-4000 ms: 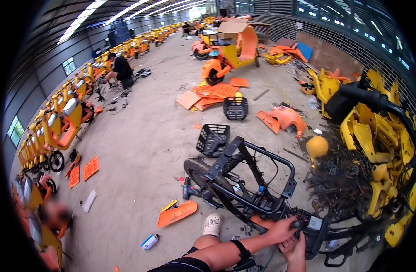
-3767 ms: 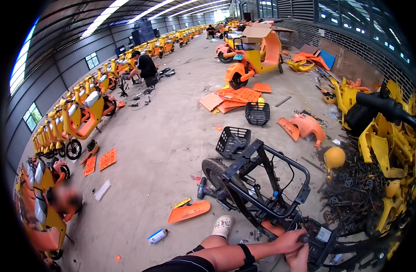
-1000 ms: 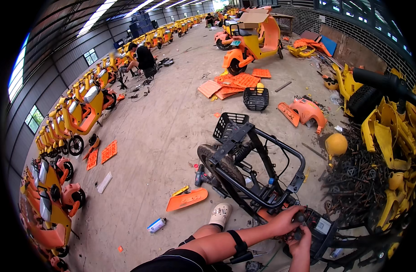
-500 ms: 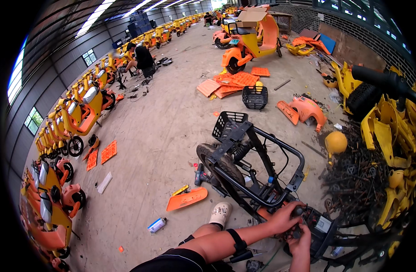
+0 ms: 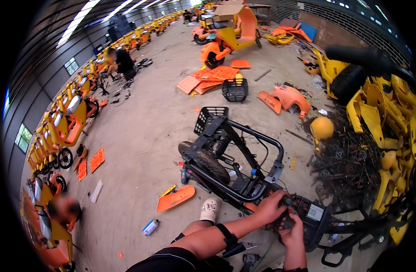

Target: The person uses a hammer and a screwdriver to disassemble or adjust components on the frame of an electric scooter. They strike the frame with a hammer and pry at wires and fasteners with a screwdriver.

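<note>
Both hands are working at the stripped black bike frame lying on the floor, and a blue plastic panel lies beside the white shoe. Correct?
Not quite: in the head view the panel beside the white shoe is orange, not blue. Both hands, left and right, are at the black bike frame.

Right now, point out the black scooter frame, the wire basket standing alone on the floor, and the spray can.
black scooter frame [image 5: 255,136], head view, on its top tube.
wire basket [image 5: 235,89], head view, on its front mesh.
spray can [image 5: 150,227], head view, on its body.
</note>
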`<state>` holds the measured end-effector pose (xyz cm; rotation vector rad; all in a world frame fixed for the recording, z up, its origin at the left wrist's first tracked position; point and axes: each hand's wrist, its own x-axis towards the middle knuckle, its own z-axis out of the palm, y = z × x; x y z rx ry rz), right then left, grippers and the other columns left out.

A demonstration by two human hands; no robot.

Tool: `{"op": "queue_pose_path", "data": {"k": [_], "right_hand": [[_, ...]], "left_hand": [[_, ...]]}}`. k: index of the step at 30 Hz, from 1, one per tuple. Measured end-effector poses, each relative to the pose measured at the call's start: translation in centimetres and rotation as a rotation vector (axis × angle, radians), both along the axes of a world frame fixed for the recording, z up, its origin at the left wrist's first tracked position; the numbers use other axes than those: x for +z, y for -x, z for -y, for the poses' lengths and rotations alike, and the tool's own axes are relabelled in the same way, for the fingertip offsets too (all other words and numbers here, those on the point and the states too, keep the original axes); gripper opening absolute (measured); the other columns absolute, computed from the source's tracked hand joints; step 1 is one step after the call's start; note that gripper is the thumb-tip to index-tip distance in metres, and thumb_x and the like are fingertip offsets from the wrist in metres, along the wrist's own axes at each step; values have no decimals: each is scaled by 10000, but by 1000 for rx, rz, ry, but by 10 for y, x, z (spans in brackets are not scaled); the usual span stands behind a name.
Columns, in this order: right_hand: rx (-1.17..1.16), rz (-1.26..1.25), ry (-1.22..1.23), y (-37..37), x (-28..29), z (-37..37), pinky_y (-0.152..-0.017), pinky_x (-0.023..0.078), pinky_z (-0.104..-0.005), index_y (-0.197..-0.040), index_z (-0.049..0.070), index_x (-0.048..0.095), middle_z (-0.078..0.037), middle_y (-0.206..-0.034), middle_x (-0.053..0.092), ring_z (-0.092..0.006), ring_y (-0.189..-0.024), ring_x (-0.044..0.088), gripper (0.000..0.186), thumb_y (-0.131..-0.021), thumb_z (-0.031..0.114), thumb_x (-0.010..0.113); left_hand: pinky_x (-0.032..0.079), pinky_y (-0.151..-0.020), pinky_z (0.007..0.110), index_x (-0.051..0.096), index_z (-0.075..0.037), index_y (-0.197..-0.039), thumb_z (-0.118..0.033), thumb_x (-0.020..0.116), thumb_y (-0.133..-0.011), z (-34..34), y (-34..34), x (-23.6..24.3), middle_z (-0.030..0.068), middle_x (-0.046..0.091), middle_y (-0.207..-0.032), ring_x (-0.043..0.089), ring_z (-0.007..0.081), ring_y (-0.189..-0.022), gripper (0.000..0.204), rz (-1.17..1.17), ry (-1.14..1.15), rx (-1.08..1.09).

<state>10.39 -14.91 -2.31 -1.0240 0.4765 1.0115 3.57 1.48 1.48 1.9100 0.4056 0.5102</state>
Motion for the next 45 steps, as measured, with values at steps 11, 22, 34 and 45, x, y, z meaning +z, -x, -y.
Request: {"op": "queue_pose_path", "data": {"k": [11,22,34,45], "right_hand": [[-99,-42,6,3,16,14,-636,524,-311,-969,60,651,-58,-824,673,-166,-700,625,167,-893,201,698],[-118,-6,71,9,8,15,-622,516,-350,-948,71,641,-66,-828,685,-177,-691,634,145,-911,209,670],[-105,-7,27,4,-1,20,-627,521,-337,-996,54,644,-69,-833,689,-185,-688,641,187,-897,205,694],[-60,65,50,6,15,13,-590,460,-273,-868,92,663,10,-779,630,-106,-661,592,166,-891,257,667]], "left_hand": [[529,-776,283,507,-42,-1263,-45,639,-983,-3,-13,11,97,562,-1182,605,147,-988,310,312,568,94],[543,-652,253,494,-34,-1210,-11,609,-1011,-1,-15,-14,77,557,-1091,624,117,-752,231,228,224,-47],[581,-687,267,485,-37,-1226,-21,593,-1017,1,-26,-26,82,521,-1182,640,133,-821,235,217,202,-25],[574,-674,266,484,-52,-1217,-3,576,-1011,-10,-26,-35,75,543,-1106,629,122,-795,230,182,35,-13]]}}
